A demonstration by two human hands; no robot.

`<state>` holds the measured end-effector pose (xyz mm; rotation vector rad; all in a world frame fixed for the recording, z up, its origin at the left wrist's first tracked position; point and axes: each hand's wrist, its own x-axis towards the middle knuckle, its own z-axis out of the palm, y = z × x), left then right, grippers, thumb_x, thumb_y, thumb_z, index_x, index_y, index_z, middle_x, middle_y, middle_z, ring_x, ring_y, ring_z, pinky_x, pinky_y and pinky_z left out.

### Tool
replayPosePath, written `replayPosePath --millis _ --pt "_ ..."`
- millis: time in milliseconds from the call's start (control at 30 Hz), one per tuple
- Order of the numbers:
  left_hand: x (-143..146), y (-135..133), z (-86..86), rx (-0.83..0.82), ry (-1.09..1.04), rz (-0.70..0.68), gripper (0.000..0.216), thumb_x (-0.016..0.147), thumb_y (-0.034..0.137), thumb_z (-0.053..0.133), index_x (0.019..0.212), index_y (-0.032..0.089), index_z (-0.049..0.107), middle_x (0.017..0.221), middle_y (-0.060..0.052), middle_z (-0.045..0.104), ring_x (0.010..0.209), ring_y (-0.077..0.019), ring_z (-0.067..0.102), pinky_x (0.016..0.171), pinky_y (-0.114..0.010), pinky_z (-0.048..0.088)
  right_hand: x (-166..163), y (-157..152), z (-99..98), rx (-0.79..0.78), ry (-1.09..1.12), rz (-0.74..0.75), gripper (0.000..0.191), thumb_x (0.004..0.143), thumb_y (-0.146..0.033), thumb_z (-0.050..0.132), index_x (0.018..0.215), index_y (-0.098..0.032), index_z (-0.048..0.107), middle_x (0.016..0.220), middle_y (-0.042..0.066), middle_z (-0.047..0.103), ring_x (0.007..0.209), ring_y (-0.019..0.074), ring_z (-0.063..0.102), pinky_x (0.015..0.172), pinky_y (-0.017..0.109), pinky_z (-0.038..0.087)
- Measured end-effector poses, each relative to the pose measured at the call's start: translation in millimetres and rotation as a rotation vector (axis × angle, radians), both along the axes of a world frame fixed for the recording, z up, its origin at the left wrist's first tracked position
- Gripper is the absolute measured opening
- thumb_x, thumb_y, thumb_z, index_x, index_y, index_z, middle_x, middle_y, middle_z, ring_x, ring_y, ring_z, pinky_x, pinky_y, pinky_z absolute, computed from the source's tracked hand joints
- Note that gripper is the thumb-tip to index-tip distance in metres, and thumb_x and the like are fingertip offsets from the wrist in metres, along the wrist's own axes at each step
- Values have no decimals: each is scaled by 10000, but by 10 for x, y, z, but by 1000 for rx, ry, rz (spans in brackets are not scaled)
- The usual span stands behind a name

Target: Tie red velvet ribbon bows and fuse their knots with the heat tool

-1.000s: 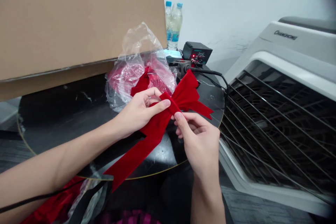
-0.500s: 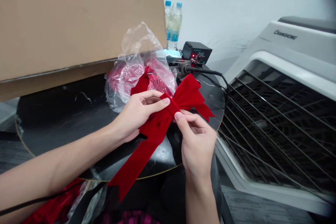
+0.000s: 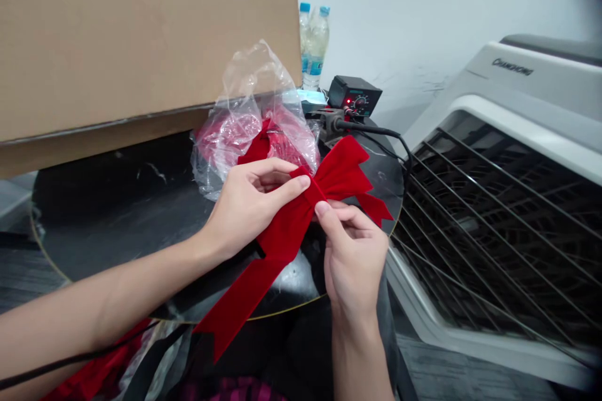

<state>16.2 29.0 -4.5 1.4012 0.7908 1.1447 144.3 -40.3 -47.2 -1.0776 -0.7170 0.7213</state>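
A red velvet bow (image 3: 286, 229) with notched tails is held above the near edge of the round black table (image 3: 117, 219). My left hand (image 3: 256, 200) pinches the upper end of the bow's centre band between thumb and fingers. At the band's lower end, my right hand (image 3: 352, 238) grips with thumb and forefinger. One long tail hangs toward me past the table edge; loops and another tail fan out to the right. Just behind the bow sits a clear plastic bag (image 3: 254, 119) with red material inside. My fingers hide the underside of the band.
A large cardboard box (image 3: 150, 37) takes up the back left. Behind the bag are water bottles (image 3: 316, 50) and a black control box (image 3: 355, 97) with a lit red light and cables. A white air cooler (image 3: 498, 200) stands close on the right.
Both hands keep their pinch on the centre band. The bow has tilted slightly, its left loop showing flatter and fuller, and its right tail has dropped a little. The view has shifted slightly.
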Motion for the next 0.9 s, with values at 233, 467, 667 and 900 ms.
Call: replayPosePath --millis 233,467,667,900 --pt "7 -64 39 145 129 76 105 825 283 836 884 205 801 853 5 801 789 -169 736 749 -235 586 14 -13 -12 18 11 -8 196 795 -305 863 716 -192 724 813 20 735 720 146 678 708 298 579" --pt "43 -146 55 271 161 239 73 855 291 806 892 229 813 890 2 799 822 -182 728 833 -273 588 -18 -10 30 33 -41 -14 181 824 -312 824 730 -200 719 805 31 760 719 172 709 709 333 612" --pt "31 -127 55 206 132 188 101 844 295 823 902 214 806 852 4 798 776 -157 731 765 -236 585 -21 -22 29 51 5 1 163 809 -277 842 722 -200 728 790 19 752 703 152 687 686 302 583" --pt "11 43 40 -321 -133 -63 232 694 181 925 881 180 788 842 -17 815 756 -156 752 716 -223 598 2 -25 -18 20 -34 -15 189 806 -305 842 727 -198 707 806 20 734 714 155 671 689 308 569"
